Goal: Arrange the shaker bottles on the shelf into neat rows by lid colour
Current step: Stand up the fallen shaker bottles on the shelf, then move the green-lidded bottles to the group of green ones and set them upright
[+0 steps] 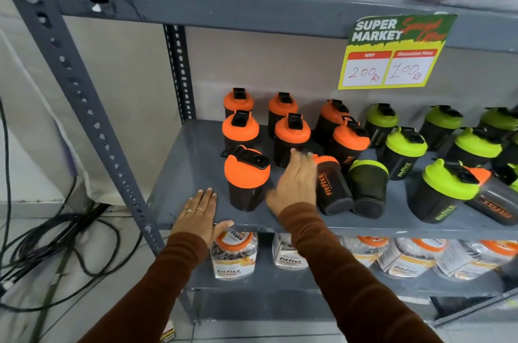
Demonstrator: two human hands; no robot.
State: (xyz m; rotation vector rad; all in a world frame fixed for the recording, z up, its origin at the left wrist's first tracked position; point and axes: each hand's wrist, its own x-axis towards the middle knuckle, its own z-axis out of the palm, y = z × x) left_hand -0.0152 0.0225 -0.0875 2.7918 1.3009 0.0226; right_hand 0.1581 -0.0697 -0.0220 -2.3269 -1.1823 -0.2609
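Now left hand flat on shelf, fingers spread; right hand fingers spread, empty, beside fallen orange-lid shaker.

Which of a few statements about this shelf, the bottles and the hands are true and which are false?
1. The left hand lies flat on the shelf edge. True.
2. The right hand grips a green-lidded bottle. False: it is open, reaching among orange-lidded bottles, gripping nothing.
3. The orange bottle nearest the front has its cap flipped open. True.
4. Every bottle stands upright. False: a tipped bottle leans beside the right hand.
5. The price sign shows 200 and 100. True.
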